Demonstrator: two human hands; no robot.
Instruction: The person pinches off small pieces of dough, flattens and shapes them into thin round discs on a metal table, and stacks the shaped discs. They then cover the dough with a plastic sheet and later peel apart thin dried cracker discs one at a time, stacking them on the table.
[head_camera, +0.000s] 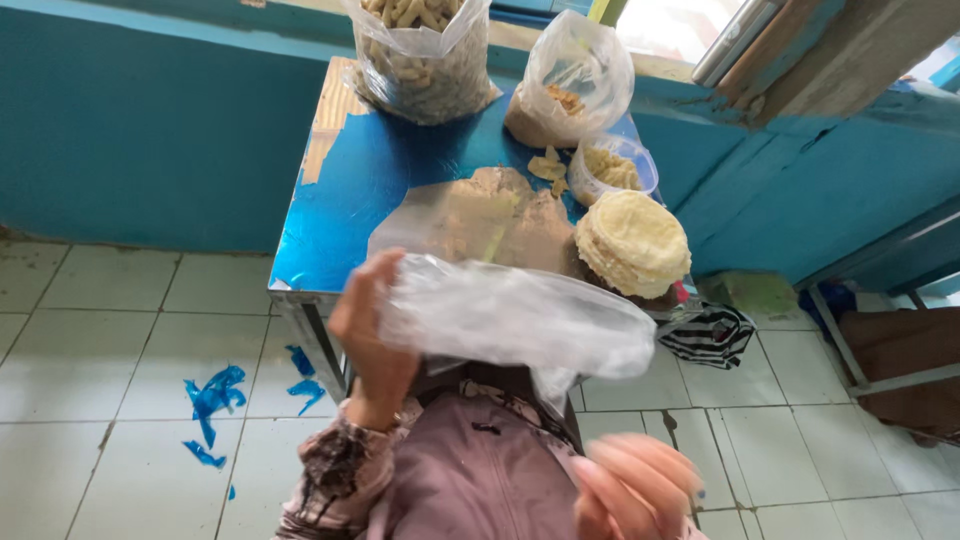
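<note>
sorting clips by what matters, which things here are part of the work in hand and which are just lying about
In hand or in use:
left hand holding a clear plastic bag
right hand, blurred, empty, below the bag
stack of round crackers
flat pile of bags on the blue table

Lying about:
blue plastic scraps on the floor
striped cloth
wooden bench

The left hand (368, 325) is raised upright on a bent wrist, its fingers curled closed in a pinch at the top, while the right hand (630, 485) is held lower, blurred, its fingers loosely extended and spread apart.
</note>
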